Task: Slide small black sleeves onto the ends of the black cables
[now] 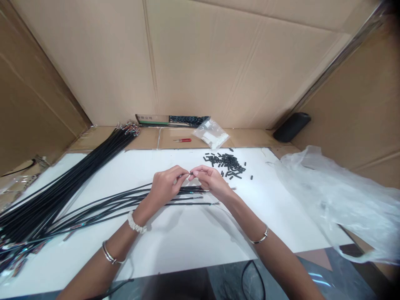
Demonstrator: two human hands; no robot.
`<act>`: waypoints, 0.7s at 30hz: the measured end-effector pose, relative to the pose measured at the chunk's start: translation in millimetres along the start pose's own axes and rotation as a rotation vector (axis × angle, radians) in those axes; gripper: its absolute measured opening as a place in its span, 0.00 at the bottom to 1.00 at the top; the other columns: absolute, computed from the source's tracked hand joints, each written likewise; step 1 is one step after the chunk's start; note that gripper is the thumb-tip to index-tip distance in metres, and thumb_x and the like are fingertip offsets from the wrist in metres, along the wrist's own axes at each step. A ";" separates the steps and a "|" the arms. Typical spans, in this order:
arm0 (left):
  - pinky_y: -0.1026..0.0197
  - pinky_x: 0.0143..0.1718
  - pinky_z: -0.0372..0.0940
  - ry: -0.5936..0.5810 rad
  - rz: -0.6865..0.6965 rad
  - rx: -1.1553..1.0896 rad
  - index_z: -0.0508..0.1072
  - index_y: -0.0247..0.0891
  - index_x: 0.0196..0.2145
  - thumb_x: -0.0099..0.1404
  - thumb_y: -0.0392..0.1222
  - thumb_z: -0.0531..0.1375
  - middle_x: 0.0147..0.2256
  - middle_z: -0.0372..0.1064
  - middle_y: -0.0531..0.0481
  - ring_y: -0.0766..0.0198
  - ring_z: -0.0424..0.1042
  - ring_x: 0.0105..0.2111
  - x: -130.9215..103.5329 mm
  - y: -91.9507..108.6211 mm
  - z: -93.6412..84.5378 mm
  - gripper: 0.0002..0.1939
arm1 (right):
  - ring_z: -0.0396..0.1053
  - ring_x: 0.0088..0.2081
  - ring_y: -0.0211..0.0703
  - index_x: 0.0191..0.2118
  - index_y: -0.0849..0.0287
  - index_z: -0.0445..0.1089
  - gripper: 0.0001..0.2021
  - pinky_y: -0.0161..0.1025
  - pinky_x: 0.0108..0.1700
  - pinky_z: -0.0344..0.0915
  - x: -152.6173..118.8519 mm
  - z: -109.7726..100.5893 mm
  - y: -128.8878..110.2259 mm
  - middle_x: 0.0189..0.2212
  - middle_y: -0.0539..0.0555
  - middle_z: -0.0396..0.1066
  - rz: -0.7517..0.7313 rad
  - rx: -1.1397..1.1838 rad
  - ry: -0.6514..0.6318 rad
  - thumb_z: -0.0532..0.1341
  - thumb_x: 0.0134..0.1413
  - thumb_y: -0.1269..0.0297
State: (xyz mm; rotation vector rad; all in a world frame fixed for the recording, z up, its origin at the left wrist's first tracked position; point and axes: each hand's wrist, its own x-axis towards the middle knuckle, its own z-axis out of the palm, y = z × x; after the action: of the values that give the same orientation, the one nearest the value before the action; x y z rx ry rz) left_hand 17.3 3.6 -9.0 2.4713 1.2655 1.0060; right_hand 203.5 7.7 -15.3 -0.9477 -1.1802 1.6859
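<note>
My left hand (167, 182) is closed in a pinch near the middle of the white work surface, on what looks like the end of a thin black cable. Facing it, my right hand (211, 180) pinches a small black sleeve (191, 173) at the fingertips, and the two hands almost meet there. Below them lies a loose row of black cables (125, 204), with stripped wire ends pointing right. A pile of short black sleeves (229, 162) is spread just beyond my right hand.
A thick bundle of black cables (78, 175) runs along the left. Behind are a red-handled cutter (184, 140), a clear bag of white pieces (212, 134) and a long box (153, 120). Plastic sheeting (340, 200) and a black roll (292, 127) lie right. Cardboard walls (203, 58) enclose the table.
</note>
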 end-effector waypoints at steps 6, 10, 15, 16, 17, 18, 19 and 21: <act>0.67 0.30 0.57 0.010 -0.001 0.008 0.73 0.39 0.36 0.67 0.38 0.54 0.34 0.73 0.53 0.69 0.70 0.30 -1.3 -1.7 1.5 0.08 | 0.41 0.14 0.23 0.36 0.62 0.69 0.10 0.32 0.17 0.35 -0.1 0.2 0.8 0.30 0.52 0.74 0.006 0.031 -0.018 0.63 0.50 0.61; 0.67 0.30 0.57 0.014 0.009 0.021 0.73 0.39 0.36 0.68 0.39 0.53 0.34 0.74 0.53 0.68 0.70 0.31 -2.1 -2.7 2.5 0.09 | 0.40 0.14 0.24 0.36 0.62 0.69 0.10 0.32 0.17 0.35 -0.6 1.9 0.7 0.29 0.52 0.74 0.004 0.036 -0.016 0.63 0.50 0.61; 0.67 0.29 0.56 0.026 0.071 0.080 0.73 0.38 0.36 0.68 0.38 0.52 0.34 0.74 0.53 0.68 0.71 0.30 -2.4 -3.4 2.2 0.09 | 0.39 0.15 0.25 0.35 0.62 0.69 0.10 0.32 0.17 0.35 -0.6 3.6 0.9 0.29 0.51 0.74 0.025 0.089 0.000 0.64 0.49 0.61; 0.67 0.29 0.56 0.026 0.087 0.102 0.72 0.38 0.36 0.68 0.37 0.52 0.33 0.73 0.53 0.69 0.70 0.29 -2.4 -3.5 2.0 0.09 | 0.39 0.15 0.25 0.35 0.62 0.69 0.10 0.32 0.17 0.35 -0.6 3.8 0.8 0.28 0.51 0.73 0.031 0.095 0.005 0.64 0.49 0.61; 0.67 0.28 0.55 0.025 0.103 0.123 0.72 0.38 0.36 0.68 0.37 0.52 0.33 0.73 0.53 0.69 0.70 0.29 -2.5 -3.5 1.8 0.09 | 0.39 0.15 0.25 0.35 0.62 0.69 0.10 0.32 0.17 0.35 -0.6 3.9 0.8 0.28 0.51 0.73 0.038 0.095 0.010 0.64 0.49 0.61; 0.67 0.28 0.55 0.024 0.116 0.141 0.72 0.38 0.35 0.68 0.37 0.52 0.32 0.73 0.53 0.69 0.69 0.28 -2.5 -3.6 1.6 0.09 | 0.39 0.15 0.25 0.35 0.62 0.69 0.10 0.32 0.17 0.35 -0.7 4.1 0.8 0.28 0.51 0.73 0.042 0.091 0.014 0.64 0.49 0.61; 0.66 0.27 0.55 0.022 0.125 0.155 0.72 0.37 0.35 0.68 0.37 0.52 0.32 0.73 0.53 0.69 0.69 0.28 -2.6 -3.7 1.5 0.09 | 0.39 0.15 0.25 0.35 0.62 0.69 0.10 0.32 0.17 0.36 -0.9 4.3 0.8 0.29 0.52 0.74 0.041 0.080 0.016 0.64 0.49 0.60; 0.66 0.27 0.54 0.015 0.132 0.166 0.72 0.37 0.35 0.68 0.37 0.51 0.32 0.73 0.52 0.68 0.69 0.27 -2.7 -4.2 1.9 0.10 | 0.39 0.15 0.25 0.35 0.61 0.68 0.10 0.32 0.17 0.37 -1.3 5.0 1.0 0.29 0.52 0.74 0.022 0.033 0.018 0.63 0.50 0.60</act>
State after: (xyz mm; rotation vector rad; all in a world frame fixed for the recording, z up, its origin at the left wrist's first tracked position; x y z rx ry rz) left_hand 14.7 4.3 -13.6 2.7093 1.2510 0.9885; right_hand 199.2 4.7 -14.8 -0.9565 -1.1303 1.7056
